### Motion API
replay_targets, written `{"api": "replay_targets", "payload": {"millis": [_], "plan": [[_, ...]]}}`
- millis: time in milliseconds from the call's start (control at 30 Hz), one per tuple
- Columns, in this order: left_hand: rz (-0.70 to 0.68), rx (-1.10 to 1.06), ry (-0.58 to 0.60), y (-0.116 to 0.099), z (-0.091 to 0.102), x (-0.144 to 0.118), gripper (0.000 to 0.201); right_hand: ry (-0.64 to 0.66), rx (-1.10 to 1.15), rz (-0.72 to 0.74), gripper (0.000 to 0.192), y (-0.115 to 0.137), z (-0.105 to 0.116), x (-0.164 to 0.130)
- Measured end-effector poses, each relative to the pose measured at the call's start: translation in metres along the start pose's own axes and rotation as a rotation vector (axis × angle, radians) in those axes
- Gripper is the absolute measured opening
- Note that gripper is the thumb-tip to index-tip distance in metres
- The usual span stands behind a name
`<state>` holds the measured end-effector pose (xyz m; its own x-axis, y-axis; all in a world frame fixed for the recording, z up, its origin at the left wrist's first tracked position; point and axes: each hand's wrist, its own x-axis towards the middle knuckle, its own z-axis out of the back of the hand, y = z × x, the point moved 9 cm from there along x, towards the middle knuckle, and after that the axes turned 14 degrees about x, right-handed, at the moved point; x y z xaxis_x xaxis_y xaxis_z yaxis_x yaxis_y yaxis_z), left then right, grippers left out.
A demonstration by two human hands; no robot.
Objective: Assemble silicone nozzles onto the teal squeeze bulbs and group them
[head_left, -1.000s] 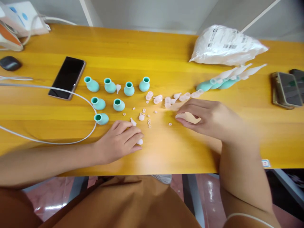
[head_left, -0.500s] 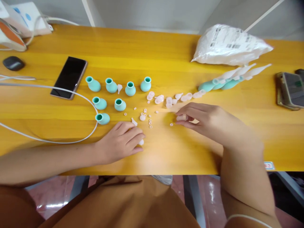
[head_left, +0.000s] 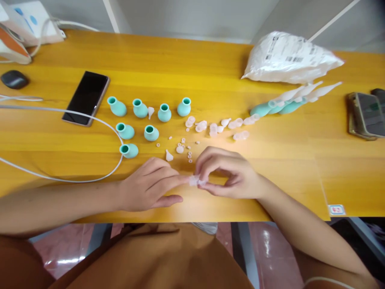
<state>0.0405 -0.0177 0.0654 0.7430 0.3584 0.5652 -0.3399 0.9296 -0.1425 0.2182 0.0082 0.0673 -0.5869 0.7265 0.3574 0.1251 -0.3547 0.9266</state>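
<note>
Grey panels [head_left: 192,20] back the wooden table [head_left: 180,76], right hand [head_left: 243,174] pinching translucent piece [head_left: 193,180], left [head_left: 150,184] spread.

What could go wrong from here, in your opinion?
The translucent piece, pinched by the right hand, might slip from its grasp. The tiny rings lie loose near that hand, so it could scatter them. The white cable curves close beside a teal bottle; a tug might tip it.
</note>
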Motion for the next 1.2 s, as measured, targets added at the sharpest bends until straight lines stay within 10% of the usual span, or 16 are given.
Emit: {"api": "replay_targets", "payload": {"millis": [467, 800, 1200], "plan": [[-0.112, -0.211, 0.002, -0.003, 0.0, 0.004, 0.014, 0.12, 0.163, 0.038, 0.019, -0.011, -0.037, -0.005], [-0.036, -0.242, -0.025, 0.0, -0.006, 0.0, 0.026, -0.005, -0.768, 0.053, 0.017, -0.024, 0.005, -0.006], [-0.014, -0.222, -0.034, 0.002, -0.005, 0.001, 0.022, 0.032, -0.852, 0.071, 0.017, -0.028, 0.001, -0.006]]}}
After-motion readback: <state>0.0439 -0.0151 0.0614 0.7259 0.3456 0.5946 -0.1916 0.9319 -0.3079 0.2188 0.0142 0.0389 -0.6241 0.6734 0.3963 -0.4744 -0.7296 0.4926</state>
